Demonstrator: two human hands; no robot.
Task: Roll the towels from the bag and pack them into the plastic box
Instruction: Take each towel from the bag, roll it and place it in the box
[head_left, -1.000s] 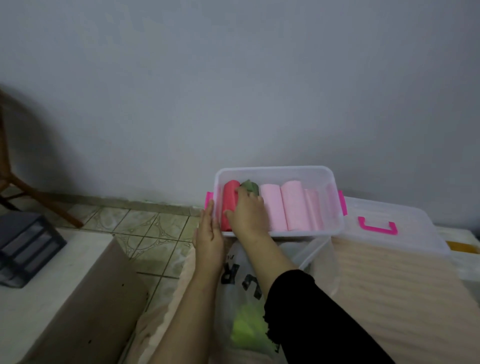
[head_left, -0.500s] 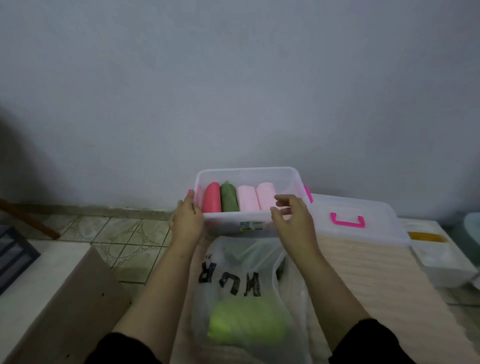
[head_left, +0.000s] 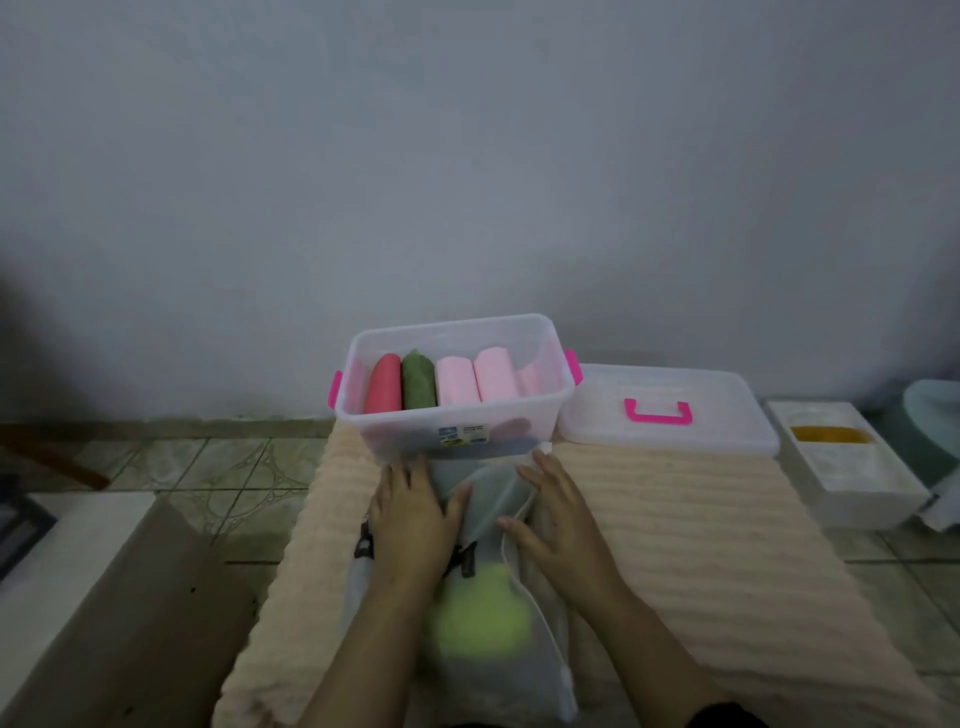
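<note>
1. Both forearms enter from the bottom edge of the frame and run up toward the centre, converging on the plastic bag (head_left: 483, 525) that lies on the beige ribbed mat (head_left: 675, 530).
2. The left hand (head_left: 410, 519), just left of centre, lies palm down with its fingers spread flat over the bag's upper left part; it presses on the film and is closed round nothing.
3. The right hand (head_left: 563, 525), just right of centre, is also palm down and splayed, its thumb stretched toward the left onto the bag's mouth. Whether the thumb pinches the film cannot be told.
4. Through the bag, low in the centre of the frame, a blurred lime-green towel (head_left: 483, 618) shows between the two forearms.
5. The plastic box (head_left: 457, 431) stands open above the hands at the centre of the frame, on the mat's far end and just beyond the fingertips.
6. Inside it, rolls lie side by side from left to right: a red towel (head_left: 384, 384), a dark green towel (head_left: 418, 382) and pink towels (head_left: 478, 379).
7. The lid (head_left: 670, 410), with a pink handle, lies flat just to the right of the box.
8. A white tray (head_left: 852, 483) sits at the right edge, on the tiled floor (head_left: 218, 467).
</note>
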